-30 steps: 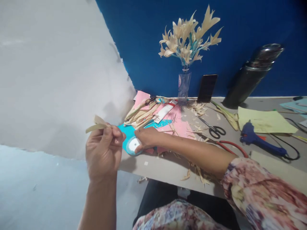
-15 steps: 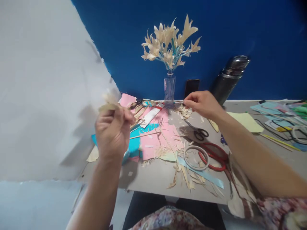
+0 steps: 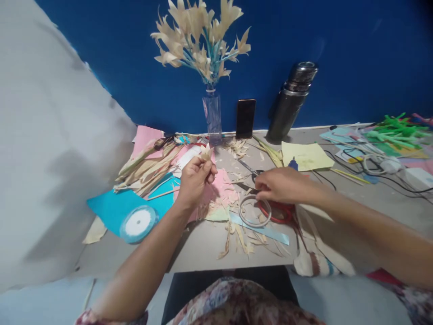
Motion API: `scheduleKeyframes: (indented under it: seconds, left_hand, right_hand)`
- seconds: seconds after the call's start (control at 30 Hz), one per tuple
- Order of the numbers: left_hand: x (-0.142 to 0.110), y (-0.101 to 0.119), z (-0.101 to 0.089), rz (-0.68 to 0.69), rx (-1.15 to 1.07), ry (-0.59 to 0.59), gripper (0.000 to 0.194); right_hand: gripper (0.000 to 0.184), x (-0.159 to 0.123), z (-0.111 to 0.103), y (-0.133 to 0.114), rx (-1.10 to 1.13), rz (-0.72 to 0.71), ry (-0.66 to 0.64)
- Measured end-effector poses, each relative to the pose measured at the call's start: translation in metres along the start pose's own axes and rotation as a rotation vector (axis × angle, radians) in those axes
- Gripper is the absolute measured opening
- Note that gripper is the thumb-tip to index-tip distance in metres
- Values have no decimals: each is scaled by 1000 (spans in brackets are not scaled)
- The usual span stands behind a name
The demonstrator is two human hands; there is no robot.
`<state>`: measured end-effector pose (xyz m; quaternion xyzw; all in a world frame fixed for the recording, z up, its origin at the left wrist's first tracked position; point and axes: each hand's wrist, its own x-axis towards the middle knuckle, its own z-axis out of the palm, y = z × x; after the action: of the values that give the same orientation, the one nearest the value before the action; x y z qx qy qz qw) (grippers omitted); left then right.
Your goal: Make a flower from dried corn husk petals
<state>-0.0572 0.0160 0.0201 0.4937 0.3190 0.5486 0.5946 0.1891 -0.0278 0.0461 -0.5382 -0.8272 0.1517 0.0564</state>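
My left hand (image 3: 196, 178) is closed, thumb against fingers, round the base of a pale dried-husk flower (image 3: 206, 152) whose petals point up. My right hand (image 3: 278, 184) hovers low over the table's middle with fingers curled together; what they hold, if anything, is hidden. Close to those fingers lie small black-handled scissors (image 3: 248, 167), red-handled scissors (image 3: 286, 214) and a white ring like a tape roll (image 3: 241, 212). Husk scraps (image 3: 248, 241) and a light blue ribbon (image 3: 275, 235) are strewn below. Pink paper (image 3: 226, 183) lies between the hands.
A clear bottle (image 3: 213, 117) holds several husk flowers (image 3: 203, 34) at the back. Beside it lean a phone (image 3: 246, 118) and a dark thermos (image 3: 287, 110). A ribbon spool (image 3: 138, 223) rests on blue paper (image 3: 108, 210) at left, near husk strips (image 3: 149, 167). Yellow paper (image 3: 306, 155) lies right.
My left hand has come right and inward with the husk flower. My right hand has left the scraps near the bottle and moved down towards the scissors. The view has shifted.
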Motion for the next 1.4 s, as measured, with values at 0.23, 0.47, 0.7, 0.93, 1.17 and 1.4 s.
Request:
scheduleKeyframes:
  seconds: [0.23, 0.47, 0.7, 0.93, 1.17, 1.4]
  left_hand:
    - [-8, 2, 13, -73, 18, -2, 21]
    - [-14, -1, 37, -239, -153, 54, 31]
    - [-9, -9, 40, -258, -278, 102, 33]
    - [8, -4, 35, -325, -556, 104, 38]
    - [8, -6, 21, -347, -226, 228, 11]
    - [7, 1, 17, -466, -323, 220, 14]
  right_hand:
    - [5, -5, 12, -6, -124, -31, 234]
    - [2, 6, -3, -24, 214, -56, 724]
    - [27, 26, 28, -19, 892, 124, 505]
    - [42, 25, 40, -25, 1338, 9, 178]
    - [17, 16, 37, -24, 242, -300, 599]
    - [23, 14, 44, -22, -227, -454, 536]
